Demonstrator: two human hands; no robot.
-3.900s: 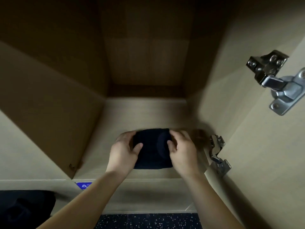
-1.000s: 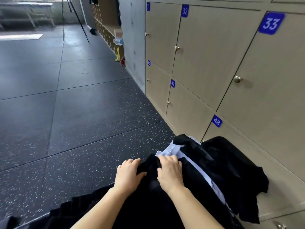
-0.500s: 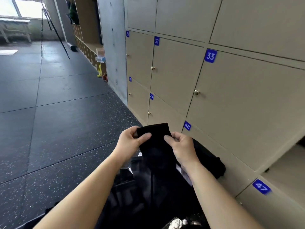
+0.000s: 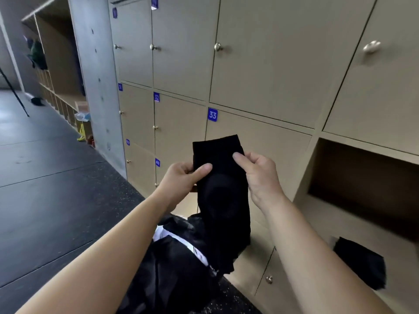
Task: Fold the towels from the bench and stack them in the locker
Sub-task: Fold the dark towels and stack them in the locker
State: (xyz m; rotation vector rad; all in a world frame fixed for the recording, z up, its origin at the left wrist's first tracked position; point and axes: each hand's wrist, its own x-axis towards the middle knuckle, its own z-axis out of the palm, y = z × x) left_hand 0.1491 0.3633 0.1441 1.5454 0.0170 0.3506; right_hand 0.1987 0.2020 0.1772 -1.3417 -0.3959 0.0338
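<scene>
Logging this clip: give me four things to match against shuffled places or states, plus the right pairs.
1 held towel
2 folded towel
3 cloth pile
4 door 33

a shut
b in the open locker
c pinched by left hand and right hand
d heaped below the hands

Pairs: 1-c, 2-b, 3-d, 4-a

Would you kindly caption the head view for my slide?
Left hand and right hand hold a black towel up before closed lockers.

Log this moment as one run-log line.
step: black towel held up, hanging | left hand: pinches its top | right hand: pinches its top | dark pile: below | open locker: dark cloth inside
</scene>
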